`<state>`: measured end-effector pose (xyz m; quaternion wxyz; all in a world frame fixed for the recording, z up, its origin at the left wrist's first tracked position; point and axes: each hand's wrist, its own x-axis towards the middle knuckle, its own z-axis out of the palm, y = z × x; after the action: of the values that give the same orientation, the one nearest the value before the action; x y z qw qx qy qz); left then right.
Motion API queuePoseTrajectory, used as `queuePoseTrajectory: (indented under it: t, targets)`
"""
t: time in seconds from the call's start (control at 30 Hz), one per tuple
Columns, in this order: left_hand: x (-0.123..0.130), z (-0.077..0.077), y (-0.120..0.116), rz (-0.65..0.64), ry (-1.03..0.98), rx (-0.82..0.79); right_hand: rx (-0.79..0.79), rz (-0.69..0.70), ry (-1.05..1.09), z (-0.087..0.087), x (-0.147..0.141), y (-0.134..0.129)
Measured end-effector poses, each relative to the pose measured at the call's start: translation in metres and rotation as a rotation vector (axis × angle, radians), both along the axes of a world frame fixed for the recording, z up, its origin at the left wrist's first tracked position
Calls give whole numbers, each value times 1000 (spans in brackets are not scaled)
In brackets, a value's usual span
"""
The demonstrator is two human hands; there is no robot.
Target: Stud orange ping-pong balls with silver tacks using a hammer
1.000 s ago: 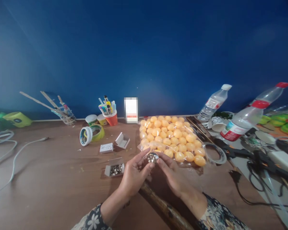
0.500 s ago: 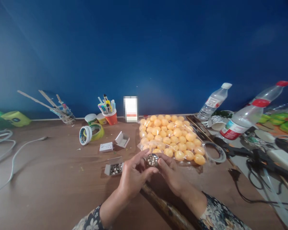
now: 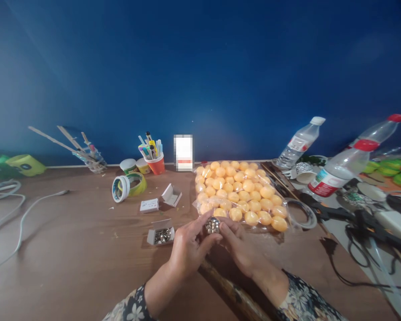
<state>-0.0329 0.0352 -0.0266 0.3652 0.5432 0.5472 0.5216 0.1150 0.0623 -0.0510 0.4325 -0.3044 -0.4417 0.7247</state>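
Observation:
A small round piece covered in shiny metal thumbtacks [image 3: 213, 225] is held between my two hands. My left hand [image 3: 189, 245] is closed around its left side, thumb along the bottom and fingers over the top. From the right, the thumb and fingers of my right hand [image 3: 242, 245] pinch it. Below the hands a brown wooden stick [image 3: 229, 285] runs toward the lower right; whether it joins the studded piece is hidden. Just left of my left hand stands an open little box of thumbtacks [image 3: 163, 235].
Behind my hands lies a clear bag of orange balls [image 3: 243, 194]. Two small white boxes [image 3: 149, 205], tape rolls [image 3: 120, 189] and an orange cup of pens [image 3: 156, 165] sit left. Bottles [image 3: 334, 176], a tape ring [image 3: 300, 214] and a black plug [image 3: 329, 245] are right.
The whole view has shifted slightly, with things appearing a little further right. Both hands keep hold of the studded piece, which looks turned a little.

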Motion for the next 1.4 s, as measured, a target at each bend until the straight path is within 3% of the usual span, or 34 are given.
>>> queuePoseTrajectory:
  t: [0.23, 0.4, 0.7, 0.93, 1.17, 1.4]
  targets:
    - [4, -5, 3, 29, -221, -132, 46, -133, -17, 3, 1, 3]
    - [4, -2, 7, 105, -273, -114, 127, -177, 0, 2, 4, 8]
    - [4, -7, 8, -28, -298, -105, 321, -222, -296, 0, 6, 1]
    - [5, -9, 7, -52, -295, -85, 282, -186, -267, -3, 6, 2]
    - [6, -8, 10, -99, -543, -164, 261, -200, -185, -12, 6, 7]
    - [5, -4, 9, -149, -691, -235, 256, -217, -218, -5, 2, 4]
